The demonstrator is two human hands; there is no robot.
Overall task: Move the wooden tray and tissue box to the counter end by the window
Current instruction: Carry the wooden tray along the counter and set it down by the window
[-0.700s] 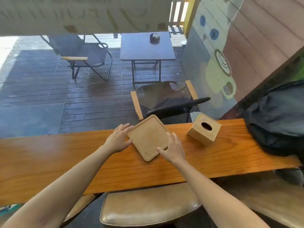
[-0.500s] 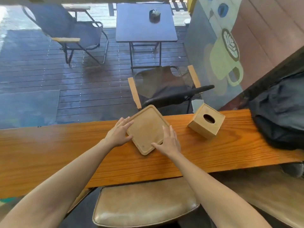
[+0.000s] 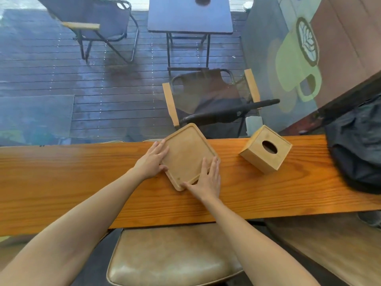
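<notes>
Resting on the long wooden tabletop (image 3: 61, 182), the wooden tray (image 3: 188, 154) lay turned like a diamond, one corner reaching past the far edge toward the window glass and the opposite corner pointing back at the person. The left hand (image 3: 151, 162) gripped the tray's left edge, fingers spread over the rim and thumb tucked at the lower side. The right hand (image 3: 206, 180) pressed on the near right edge, fingers laid flat across the rim and thumb stretched along the bottom corner, so both hands held the tray between them while it sat on the wood. Just to the right, apart from the tray, the tissue box (image 3: 266, 149) stood near the far edge, a pale wooden cube set at an angle with an oval hole in its top; no tissue could be seen in the opening. Farther right, a dark bag (image 3: 356, 145) slumped over the right end of the tabletop, filling most of that end beyond the box. Below the near edge sat a tan leather stool (image 3: 171, 261), directly under the forearms. Through the glass, a folding chair (image 3: 210, 100) with wooden armrests stood close behind the tray, with a dark table (image 3: 189, 15) and a second chair (image 3: 97, 19) on the wet decking beyond. A green cup decal (image 3: 294, 60) marked the pane at the right.
</notes>
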